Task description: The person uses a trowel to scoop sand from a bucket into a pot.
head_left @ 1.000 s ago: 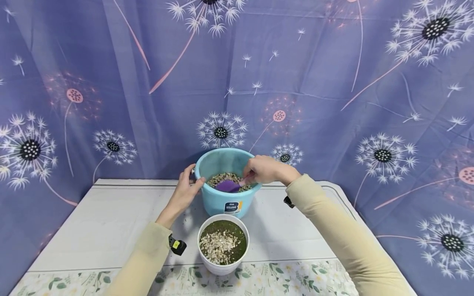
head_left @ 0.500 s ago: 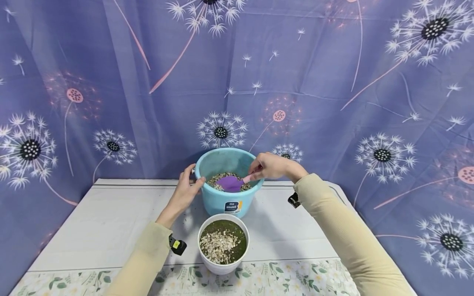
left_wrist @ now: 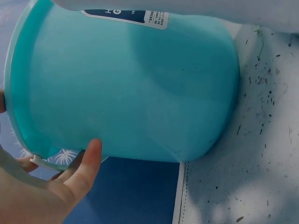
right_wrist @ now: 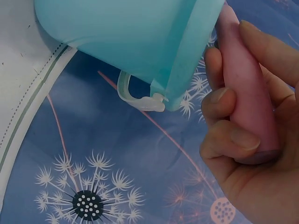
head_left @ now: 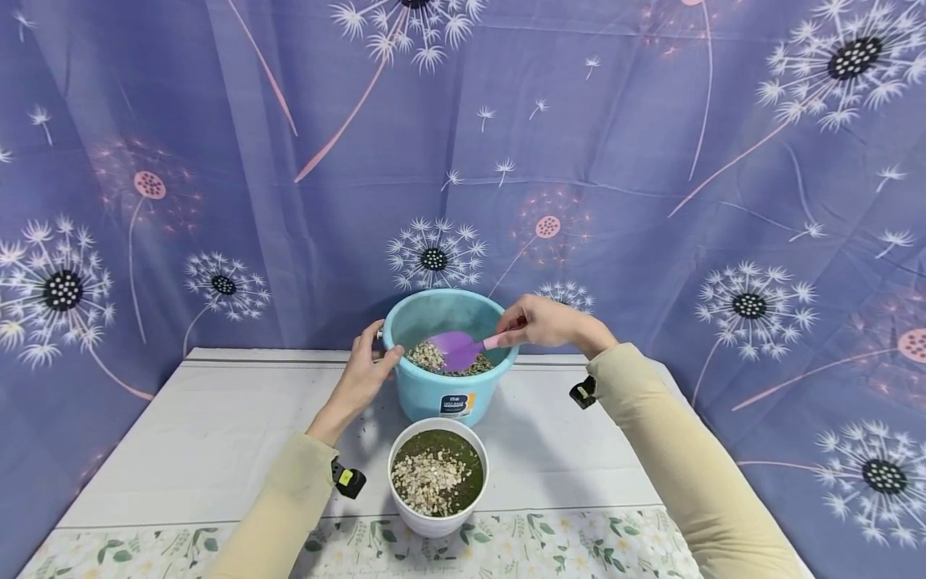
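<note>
A light blue bucket holds a granular, gravel-like mix. My left hand grips its left rim, the thumb over the rim and fingers along the outer wall in the left wrist view. Inside the bucket's mouth is a hand trowel with a purple blade, tilted above the mix, pale grains beside the blade's far end. Its pink handle lies in the curled fingers of my right hand, over the bucket's right rim. In front stands a white pot with dark green material partly covered by pale grains.
The table has a white cloth with a floral band along the near side. Dark crumbs are scattered beside the bucket. A white handle loop hangs on the bucket's side. Behind hangs a purple-blue dandelion curtain.
My right hand has moved right and slightly up with the trowel, whose blade has risen out of the mix and now shows more fully. The left hand stays on the bucket.
</note>
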`<state>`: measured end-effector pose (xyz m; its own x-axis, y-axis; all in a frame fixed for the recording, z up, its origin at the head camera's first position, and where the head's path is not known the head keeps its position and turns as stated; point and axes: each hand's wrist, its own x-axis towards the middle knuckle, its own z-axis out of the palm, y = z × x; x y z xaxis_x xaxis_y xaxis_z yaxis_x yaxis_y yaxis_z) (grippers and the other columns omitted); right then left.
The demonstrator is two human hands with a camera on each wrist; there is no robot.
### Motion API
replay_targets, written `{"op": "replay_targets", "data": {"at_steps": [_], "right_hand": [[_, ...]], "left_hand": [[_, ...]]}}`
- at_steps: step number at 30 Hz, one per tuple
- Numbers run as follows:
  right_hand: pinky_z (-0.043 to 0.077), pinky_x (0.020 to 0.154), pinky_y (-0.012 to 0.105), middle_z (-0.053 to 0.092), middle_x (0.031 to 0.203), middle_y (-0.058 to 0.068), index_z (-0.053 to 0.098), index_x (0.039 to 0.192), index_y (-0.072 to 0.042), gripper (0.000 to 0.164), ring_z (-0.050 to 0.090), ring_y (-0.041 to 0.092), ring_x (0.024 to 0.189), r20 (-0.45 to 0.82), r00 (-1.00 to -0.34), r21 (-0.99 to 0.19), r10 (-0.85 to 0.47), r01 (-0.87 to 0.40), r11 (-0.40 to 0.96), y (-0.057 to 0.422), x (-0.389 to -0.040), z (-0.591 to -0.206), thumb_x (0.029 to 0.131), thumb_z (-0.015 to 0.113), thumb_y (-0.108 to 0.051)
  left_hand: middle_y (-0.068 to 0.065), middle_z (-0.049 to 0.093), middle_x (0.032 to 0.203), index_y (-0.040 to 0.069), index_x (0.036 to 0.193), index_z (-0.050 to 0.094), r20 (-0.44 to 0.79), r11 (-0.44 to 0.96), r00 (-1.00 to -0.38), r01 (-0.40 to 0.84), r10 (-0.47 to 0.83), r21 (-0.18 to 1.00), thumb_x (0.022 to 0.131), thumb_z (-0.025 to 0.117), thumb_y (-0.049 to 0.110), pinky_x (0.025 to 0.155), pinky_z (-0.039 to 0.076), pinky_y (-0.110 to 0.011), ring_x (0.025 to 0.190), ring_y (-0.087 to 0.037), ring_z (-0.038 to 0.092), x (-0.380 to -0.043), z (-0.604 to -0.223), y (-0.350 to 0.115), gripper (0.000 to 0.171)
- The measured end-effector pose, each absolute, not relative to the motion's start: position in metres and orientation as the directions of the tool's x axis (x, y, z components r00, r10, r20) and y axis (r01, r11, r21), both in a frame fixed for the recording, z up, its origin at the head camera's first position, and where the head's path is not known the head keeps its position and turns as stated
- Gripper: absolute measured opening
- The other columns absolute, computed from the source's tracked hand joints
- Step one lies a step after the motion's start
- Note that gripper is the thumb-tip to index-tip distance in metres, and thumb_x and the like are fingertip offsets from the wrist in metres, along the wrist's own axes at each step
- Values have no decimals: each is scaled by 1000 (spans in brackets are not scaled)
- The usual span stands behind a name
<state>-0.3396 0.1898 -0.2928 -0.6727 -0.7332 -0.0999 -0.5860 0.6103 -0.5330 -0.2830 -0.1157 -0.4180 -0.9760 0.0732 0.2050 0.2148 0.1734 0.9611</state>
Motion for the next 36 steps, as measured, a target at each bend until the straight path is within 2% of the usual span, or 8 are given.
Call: {"op": "replay_targets", "data": {"at_steps": [10,18,24,26,30,32,36], "right_hand": [[35,46,23,62,66,0,76,94,-17,10,38,10,49,-26,-703,-554,-711,-581,596,204,-339,-292,93,69,-25],[29,45,22,47,56,-1,77,93,-23,12,29,9,47,-8,-727,-568,-687,-562,601,209,-328,-288,93,69,-32],[28,45,22,51,59,0,77,94,-23,12,30,10,49,20,-717,-591,-697,-571,570,213,-314,-280,93,69,-31],[28,46,22,47,58,1,77,96,-18,12,29,10,49,24,-709,-607,-705,-570,553,215,-308,-277,93,69,-26],[32,47,22,53,63,0,76,100,-14,15,32,10,50,14,-698,-618,-716,-569,543,219,-294,-272,94,68,-25],[34,48,23,57,67,-2,76,99,-19,15,34,9,52,20,-685,-602,-728,-590,538,222,-288,-272,93,68,-30],[35,49,24,51,65,0,75,96,-26,10,34,8,53,40,-656,-590,-753,-624,512,223,-274,-275,93,68,-32]], "left_hand": [[-28,21,138,7,154,20,206,172,-977,214,61,962,99,58,22,86,54,-52,116,-41,51,-284,-417,-114,69],[-28,16,144,7,155,16,174,168,-981,186,83,968,100,57,24,89,52,-52,121,-43,48,-283,-415,-116,71],[-22,8,155,12,157,9,102,209,-986,129,135,969,99,57,39,93,52,-45,128,-37,46,-276,-407,-125,80],[-20,10,156,14,157,10,98,228,-984,131,148,965,98,57,43,94,51,-47,127,-35,47,-273,-406,-128,81],[-22,18,154,14,157,13,116,269,-977,162,181,949,99,56,43,93,50,-51,125,-37,49,-265,-406,-134,78],[-24,22,152,12,156,15,129,274,-971,182,199,944,99,56,42,92,51,-50,125,-38,48,-262,-410,-137,76],[-26,31,148,8,154,23,131,277,-957,204,259,939,100,56,37,90,52,-47,125,-41,48,-247,-413,-142,69]]}}
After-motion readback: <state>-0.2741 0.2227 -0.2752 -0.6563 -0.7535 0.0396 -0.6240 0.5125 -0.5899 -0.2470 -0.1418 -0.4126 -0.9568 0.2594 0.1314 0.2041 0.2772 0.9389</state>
